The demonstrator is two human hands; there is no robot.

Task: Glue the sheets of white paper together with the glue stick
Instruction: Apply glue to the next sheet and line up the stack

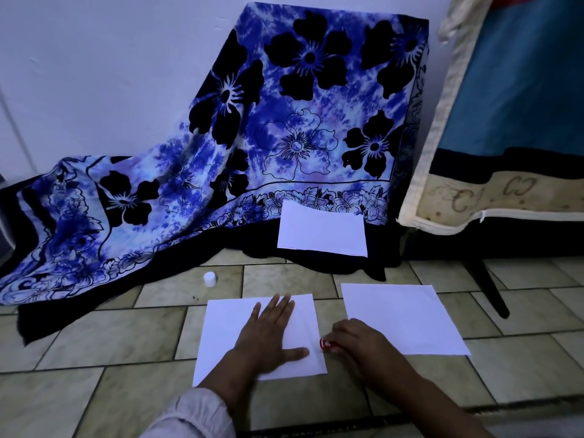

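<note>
Head view, only view available.

Left hand (271,336) flat, palm down, fingers spread, on near sheet (221,336) lying on tiled floor (104,336). Nothing held in this grip; open, pressing only. Thumb stretched toward right edge of sheet.

Right hand (354,338) at right edge of same sheet, grip closed around glue stick (326,344); only a red end visible, pointing at paper edge. Cannot tell whether glue tip touches paper. White cap (209,279) standing apart on floor, up and left of sheet, so stick judged uncapped.

Second sheet (401,317) on floor just to the right, corner partly behind right hand. Third sheet (322,229) farther back, resting on hem of blue flowered cloth (221,137). Mattress edge (474,197) at far right.

Step in hand, judged: applying glue along right margin of near sheet.

Notes for doing it well:
- Keep left palm pressing, close to the stroke, so paper cannot drag or wrinkle.
- Draw stick in one direction, away from holding hand, light even pressure.
- Cover margin right up to edge and corners; avoid running onto tiles.
- Bring second sheet over promptly, align edges, smooth from centre outward.
- Recap afterwards; cap well apart from work, easily forgotten.
</note>
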